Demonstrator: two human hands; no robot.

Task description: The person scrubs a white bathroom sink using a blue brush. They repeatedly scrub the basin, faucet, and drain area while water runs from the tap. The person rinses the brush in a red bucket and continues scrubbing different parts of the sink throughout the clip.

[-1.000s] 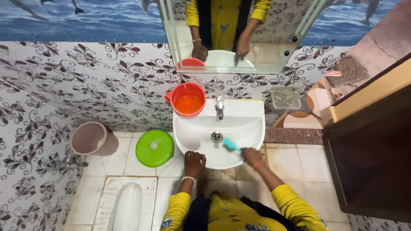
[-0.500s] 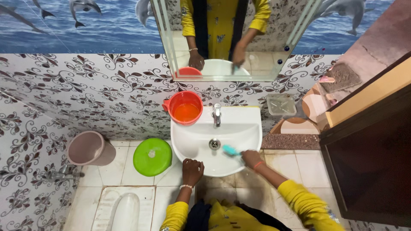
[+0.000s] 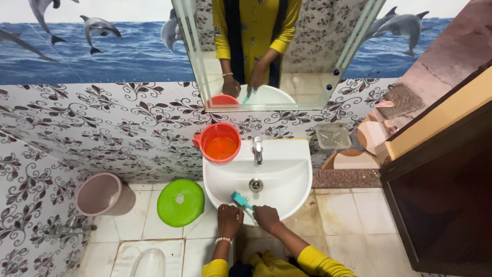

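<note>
A white wall-mounted sink with a metal tap and a drain is in front of me. My right hand holds a teal brush whose head lies on the near left of the basin. My left hand grips the sink's front rim right beside it. A red jug with orange liquid stands on the sink's back left corner.
A green lidded bucket and a pinkish bucket stand on the tiled floor at left, by a floor toilet. A mirror hangs above the sink. A clear soap dish and a dark wooden door are at right.
My right hand has carried the brush from the right side of the basin to the near left, close to my left hand. The view has tilted upward.
</note>
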